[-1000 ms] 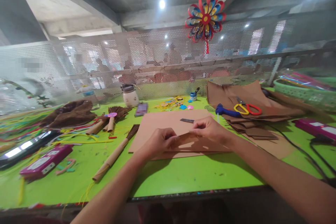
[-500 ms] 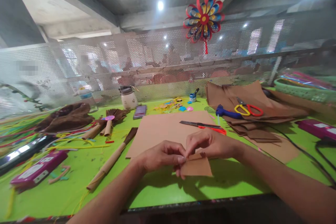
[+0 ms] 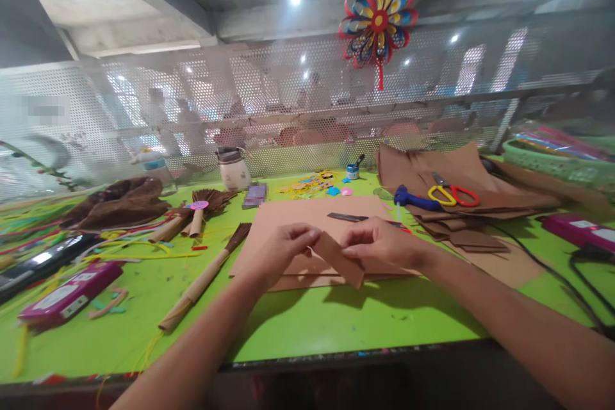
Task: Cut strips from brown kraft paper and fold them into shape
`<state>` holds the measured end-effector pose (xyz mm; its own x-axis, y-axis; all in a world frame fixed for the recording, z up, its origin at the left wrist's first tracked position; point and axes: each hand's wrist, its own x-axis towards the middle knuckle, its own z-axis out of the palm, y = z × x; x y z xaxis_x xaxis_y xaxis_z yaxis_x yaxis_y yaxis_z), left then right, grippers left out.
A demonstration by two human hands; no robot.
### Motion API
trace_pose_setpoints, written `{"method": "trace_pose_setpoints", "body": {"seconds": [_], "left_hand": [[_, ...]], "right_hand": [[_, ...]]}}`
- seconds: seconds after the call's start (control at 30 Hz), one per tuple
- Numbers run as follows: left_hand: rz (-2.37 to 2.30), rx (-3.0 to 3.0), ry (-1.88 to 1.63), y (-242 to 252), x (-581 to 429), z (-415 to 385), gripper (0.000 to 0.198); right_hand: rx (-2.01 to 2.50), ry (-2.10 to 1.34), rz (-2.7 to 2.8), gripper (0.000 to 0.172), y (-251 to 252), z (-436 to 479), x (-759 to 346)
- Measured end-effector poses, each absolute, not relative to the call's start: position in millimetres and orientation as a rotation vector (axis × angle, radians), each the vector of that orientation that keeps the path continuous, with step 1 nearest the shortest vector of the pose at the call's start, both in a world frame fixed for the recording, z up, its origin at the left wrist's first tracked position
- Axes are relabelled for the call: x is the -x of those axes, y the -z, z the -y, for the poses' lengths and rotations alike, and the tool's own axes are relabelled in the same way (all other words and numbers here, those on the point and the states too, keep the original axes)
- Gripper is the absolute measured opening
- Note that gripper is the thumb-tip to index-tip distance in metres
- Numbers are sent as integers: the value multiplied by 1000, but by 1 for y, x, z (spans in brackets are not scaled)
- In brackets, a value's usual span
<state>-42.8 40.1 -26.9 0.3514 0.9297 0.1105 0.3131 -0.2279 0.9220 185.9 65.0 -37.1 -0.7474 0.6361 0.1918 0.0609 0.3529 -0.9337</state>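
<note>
A small brown paper piece slants between the left hand and right hand, pinched by both, its far side hidden. Forearms angle inward; the right hand mostly hides the red handle of a dark-bladed tool beyond.

I see the widest free room in the strip of green table between the paperboard and the near edge, with the person's forearms slanting over either side. Coming up between those arms, a reach would meet the brown paper piece, held just above the board by the left hand and right hand. Leftward, a thin paper-handled broom bars a low sweep, then a purple box. Behind the hands, black-bladed scissors lie across the board; rightward, heaped brown paper blocks the way. A perforated screen closes off the back.
</note>
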Motion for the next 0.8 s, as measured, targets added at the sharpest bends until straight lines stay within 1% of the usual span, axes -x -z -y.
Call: {"method": "trace_pose_setpoints", "body": {"seconds": [0.07, 0.13, 0.23, 0.33, 0.5, 0.63, 0.8], "left_hand": [[-1179, -1735, -979, 29, 44, -45, 31], [-1230, -1846, -933, 32, 42, -48, 33], [-1306, -2178, -770, 39, 35, -47, 26], [-1278, -2456, -638, 47, 30, -46, 21], [-1303, -2580, -584, 55, 30, -47, 18], [-1309, -2619, -587, 59, 30, -50, 15], [-1282, -2615, -588, 59, 32, -50, 16]], "right_hand": [[679, -1298, 2218, 17, 39, -73, -188], [724, -1145, 2357, 17, 43, -80, -188], [788, -891, 2508, 16, 51, -86, -186], [816, -769, 2536, 18, 58, -86, -179], [738, -543, 2558, 15, 65, -83, -170], [718, -447, 2554, 12, 69, -85, -168], [718, -422, 2583, 13, 69, -85, -170]]}}
